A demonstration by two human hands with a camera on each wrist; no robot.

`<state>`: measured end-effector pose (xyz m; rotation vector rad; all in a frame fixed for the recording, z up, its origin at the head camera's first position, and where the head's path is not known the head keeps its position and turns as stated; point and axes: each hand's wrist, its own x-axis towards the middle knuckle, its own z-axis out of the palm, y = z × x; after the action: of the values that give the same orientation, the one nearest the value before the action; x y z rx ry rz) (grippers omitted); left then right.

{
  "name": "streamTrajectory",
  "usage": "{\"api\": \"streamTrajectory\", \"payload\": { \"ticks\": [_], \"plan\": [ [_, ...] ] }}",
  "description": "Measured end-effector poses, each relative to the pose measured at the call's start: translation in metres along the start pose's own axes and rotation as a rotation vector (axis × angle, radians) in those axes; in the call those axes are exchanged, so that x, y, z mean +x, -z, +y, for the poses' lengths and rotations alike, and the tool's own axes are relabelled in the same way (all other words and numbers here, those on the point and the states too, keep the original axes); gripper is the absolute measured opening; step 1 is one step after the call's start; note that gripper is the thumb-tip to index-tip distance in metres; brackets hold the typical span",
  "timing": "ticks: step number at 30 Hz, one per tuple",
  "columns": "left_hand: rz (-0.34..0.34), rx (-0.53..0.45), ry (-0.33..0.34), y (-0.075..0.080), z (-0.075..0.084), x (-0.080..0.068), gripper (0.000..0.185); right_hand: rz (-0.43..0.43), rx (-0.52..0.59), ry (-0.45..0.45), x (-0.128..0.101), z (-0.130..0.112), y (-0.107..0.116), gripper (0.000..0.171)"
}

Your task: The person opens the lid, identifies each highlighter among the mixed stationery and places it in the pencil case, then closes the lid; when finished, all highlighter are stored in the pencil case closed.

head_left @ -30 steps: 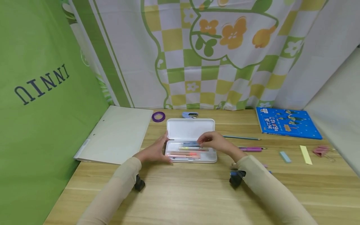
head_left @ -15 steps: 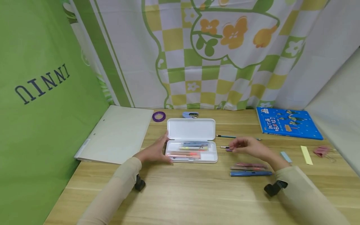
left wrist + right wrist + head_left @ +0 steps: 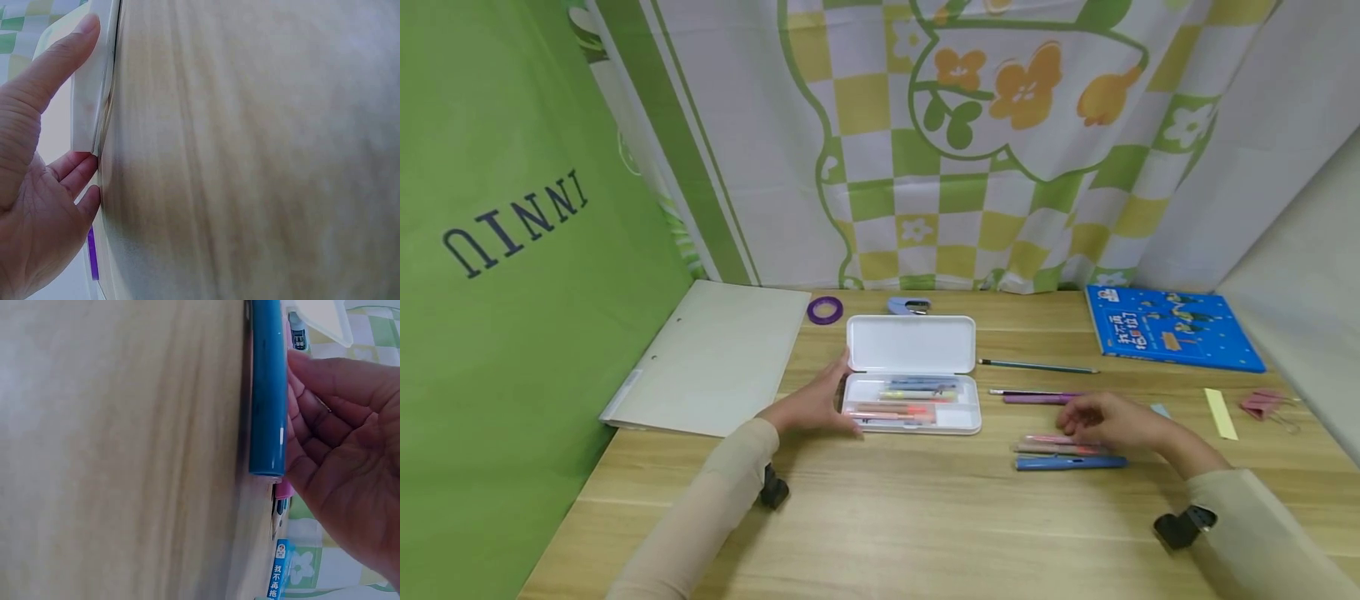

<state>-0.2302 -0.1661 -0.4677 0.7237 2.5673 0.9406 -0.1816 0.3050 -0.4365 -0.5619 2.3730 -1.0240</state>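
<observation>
Since one second ago the right hand [image 3: 1112,422] has left the pencil case [image 3: 912,387] and moved to the right and nearer to the person; now it is over a small group of pens on the wooden table [image 3: 880,517]. Its fingers are loosely bent and touch the pink pen [image 3: 1048,439]; the wrist view shows them beside the blue pen [image 3: 267,387], but I cannot tell if they really grip a pen. A grey pen lies between the pink one and the blue one.

The left hand [image 3: 811,404] is in the same place at the left end of the case, fingers nearly straight, the thumb [image 3: 59,56] resting on the edge of the lid and the other fingers against the tray.

The case is white and stands open, the lid [image 3: 912,342] lying back behind the tray. Inside the tray several pens lie lengthwise: bluish ones at the back, an orange-pink marker [image 3: 895,409] nearer the front. The right part of the tray is bare.

A purple pen [image 3: 1037,398] and a green pencil [image 3: 1037,366] lie on the table to the right of the case, apart from it. Behind the case are a purple ring of tape [image 3: 824,310] and a blue stapler [image 3: 910,306].
</observation>
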Motion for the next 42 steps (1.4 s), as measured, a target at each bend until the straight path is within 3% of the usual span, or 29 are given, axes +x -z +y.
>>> {"api": "streamTrajectory", "payload": {
  "ticks": [11,19,25,30,37,42],
  "plan": [
    [-0.009,0.011,0.017,-0.001,0.000,0.001,0.140,0.002,-0.024,-0.027,-0.001,0.002,-0.002,0.017],
    [-0.007,-0.001,0.011,0.000,0.001,-0.002,0.139,0.068,0.051,0.004,0.009,-0.010,0.004,0.018],
    [-0.006,-0.006,-0.003,0.001,-0.001,-0.002,0.139,0.126,0.066,0.026,0.040,-0.037,0.001,0.022],
    [-0.002,-0.002,-0.011,0.001,0.000,-0.003,0.138,0.155,0.039,0.103,0.079,-0.062,-0.011,0.022],
    [-0.007,0.003,0.001,0.001,0.004,-0.002,0.138,0.150,-0.013,0.244,0.126,-0.088,-0.033,0.014],
    [-0.007,-0.004,-0.010,0.001,0.003,-0.001,0.138,0.134,-0.041,0.271,0.145,-0.099,-0.047,0.010]
  ]
}}
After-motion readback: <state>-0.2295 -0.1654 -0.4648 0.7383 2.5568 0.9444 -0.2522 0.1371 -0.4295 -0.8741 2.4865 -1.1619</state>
